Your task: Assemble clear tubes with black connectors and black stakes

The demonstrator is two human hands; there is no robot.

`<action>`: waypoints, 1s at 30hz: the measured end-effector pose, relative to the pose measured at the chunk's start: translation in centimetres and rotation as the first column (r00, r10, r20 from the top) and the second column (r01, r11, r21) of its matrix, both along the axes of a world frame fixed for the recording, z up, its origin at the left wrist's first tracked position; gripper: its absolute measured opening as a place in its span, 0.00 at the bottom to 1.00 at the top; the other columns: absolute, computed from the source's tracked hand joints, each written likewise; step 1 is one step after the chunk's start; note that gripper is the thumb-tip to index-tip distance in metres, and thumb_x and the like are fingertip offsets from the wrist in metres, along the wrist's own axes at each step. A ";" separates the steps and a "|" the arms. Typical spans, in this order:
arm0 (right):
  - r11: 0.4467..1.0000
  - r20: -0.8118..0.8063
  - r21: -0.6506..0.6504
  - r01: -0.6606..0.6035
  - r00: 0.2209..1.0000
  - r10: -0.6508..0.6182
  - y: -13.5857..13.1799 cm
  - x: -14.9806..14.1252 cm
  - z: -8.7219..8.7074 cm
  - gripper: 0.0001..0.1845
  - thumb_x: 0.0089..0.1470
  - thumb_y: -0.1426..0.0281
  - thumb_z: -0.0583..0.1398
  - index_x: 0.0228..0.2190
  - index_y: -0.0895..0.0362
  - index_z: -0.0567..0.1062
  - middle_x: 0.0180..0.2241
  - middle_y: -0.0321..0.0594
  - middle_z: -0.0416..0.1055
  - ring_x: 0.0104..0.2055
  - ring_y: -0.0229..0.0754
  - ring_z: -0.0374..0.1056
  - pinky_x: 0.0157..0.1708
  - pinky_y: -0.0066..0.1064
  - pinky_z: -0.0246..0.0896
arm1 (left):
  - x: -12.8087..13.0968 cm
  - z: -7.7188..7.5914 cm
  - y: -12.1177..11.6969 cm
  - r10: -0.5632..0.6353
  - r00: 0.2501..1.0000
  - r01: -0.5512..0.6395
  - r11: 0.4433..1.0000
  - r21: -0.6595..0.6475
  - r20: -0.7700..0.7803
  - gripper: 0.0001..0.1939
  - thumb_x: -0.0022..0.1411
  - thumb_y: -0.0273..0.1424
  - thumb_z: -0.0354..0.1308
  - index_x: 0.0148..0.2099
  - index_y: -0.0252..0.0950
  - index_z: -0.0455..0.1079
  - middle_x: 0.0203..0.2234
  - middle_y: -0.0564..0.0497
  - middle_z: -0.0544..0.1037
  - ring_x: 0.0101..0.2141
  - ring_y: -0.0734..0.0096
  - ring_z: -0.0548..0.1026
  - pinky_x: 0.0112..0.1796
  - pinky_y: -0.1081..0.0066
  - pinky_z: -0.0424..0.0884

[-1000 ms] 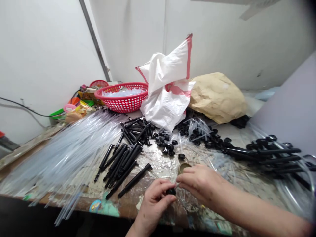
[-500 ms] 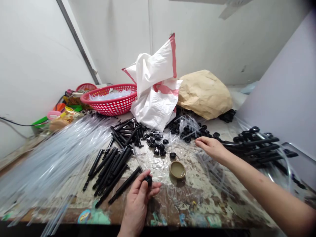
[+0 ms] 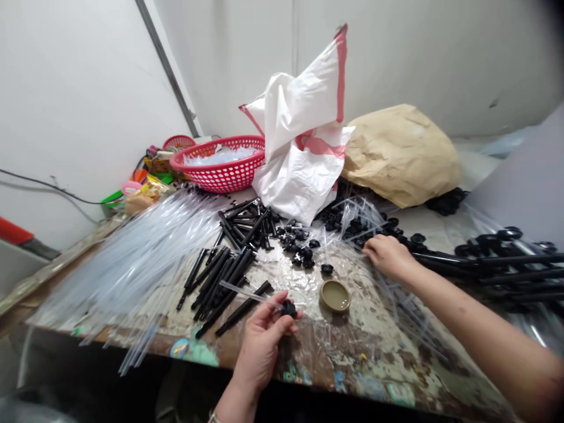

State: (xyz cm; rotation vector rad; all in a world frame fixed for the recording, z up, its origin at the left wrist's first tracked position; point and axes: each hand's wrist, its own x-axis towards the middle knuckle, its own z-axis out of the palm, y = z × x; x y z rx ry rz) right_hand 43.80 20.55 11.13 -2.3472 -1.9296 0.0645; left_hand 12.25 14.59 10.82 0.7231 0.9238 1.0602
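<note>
My left hand (image 3: 263, 339) pinches a small black cap (image 3: 288, 308) with a clear thin tube (image 3: 247, 292) sticking out of it to the left, low over the table's front. My right hand (image 3: 388, 255) reaches out to the right of centre, fingers curled down onto a heap of clear tubes (image 3: 352, 220) and black caps (image 3: 383, 226); what it grips is hidden. Between the hands sits a small round olive dish (image 3: 335, 295). Black plastic rods (image 3: 220, 282) lie just left of my left hand.
A big pile of clear tubes (image 3: 132, 258) covers the left of the worn table (image 3: 352, 352). A red basket (image 3: 220, 161), a white and red sack (image 3: 304, 147) and a brown paper bag (image 3: 400, 155) stand at the back. More black rods (image 3: 497, 264) lie at right.
My right hand left the cap and reached out to the heap of tubes and caps at right. My left hand kept the cap with the tube. The view swung slightly.
</note>
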 end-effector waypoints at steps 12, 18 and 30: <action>0.998 -0.047 0.009 0.070 0.997 -0.069 -0.5 -0.4 1.0 0.11 0.55 0.69 0.52 0.38 0.55 0.73 0.36 0.43 0.74 0.37 0.45 0.68 0.32 0.31 0.57 | -0.5 -0.8 -0.4 -0.041 0.992 0.055 0.992 0.113 -0.123 0.19 0.58 0.39 0.56 0.48 0.33 0.70 0.22 0.53 0.72 0.22 0.78 0.67 0.24 0.77 0.60; 0.976 -0.276 0.151 -0.155 0.942 0.193 -2.3 -5.9 4.0 0.15 0.57 0.66 0.51 0.41 0.56 0.73 0.42 0.46 0.71 0.44 0.46 0.65 0.43 0.35 0.59 | -0.6 -0.3 -0.7 -0.139 0.956 0.195 0.959 0.206 -0.258 0.15 0.57 0.37 0.58 0.45 0.36 0.73 0.29 0.52 0.68 0.23 0.78 0.66 0.23 0.76 0.60; 0.876 -0.561 0.257 -0.408 0.675 0.479 -4.3 -16.7 6.0 0.10 0.53 0.71 0.55 0.23 0.57 0.73 0.27 0.36 0.65 0.29 0.34 0.63 0.29 0.24 0.57 | -0.7 -0.5 -0.6 -0.194 0.945 0.270 0.917 0.295 -0.264 0.24 0.56 0.39 0.58 0.54 0.37 0.67 0.29 0.48 0.74 0.24 0.73 0.68 0.25 0.73 0.65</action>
